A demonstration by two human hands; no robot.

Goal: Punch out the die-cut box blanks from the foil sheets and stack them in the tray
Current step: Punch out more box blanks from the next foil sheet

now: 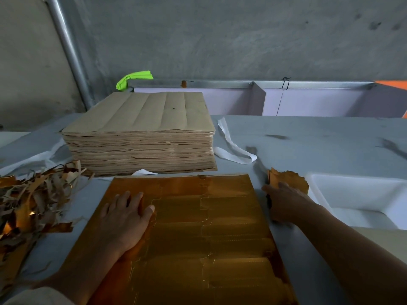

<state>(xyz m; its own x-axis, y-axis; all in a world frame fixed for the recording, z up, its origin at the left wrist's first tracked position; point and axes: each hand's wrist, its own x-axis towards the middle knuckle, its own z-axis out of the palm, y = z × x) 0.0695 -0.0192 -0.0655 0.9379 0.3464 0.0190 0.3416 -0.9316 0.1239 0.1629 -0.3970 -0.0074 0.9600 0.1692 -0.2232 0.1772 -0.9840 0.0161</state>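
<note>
One foil sheet (209, 227) at 6 o'clock; left hand (125, 216) lay flat on it, fingers straight. Right hand (284, 201) gripped blanks (288, 179) at 3 o'clock, beside tray (352, 183).

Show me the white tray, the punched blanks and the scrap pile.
white tray (363, 191): head view, bare far inner wall.
punched blanks (291, 178): head view, upper gold part of the bundle.
scrap pile (33, 194): head view, middle of the strips.
</note>
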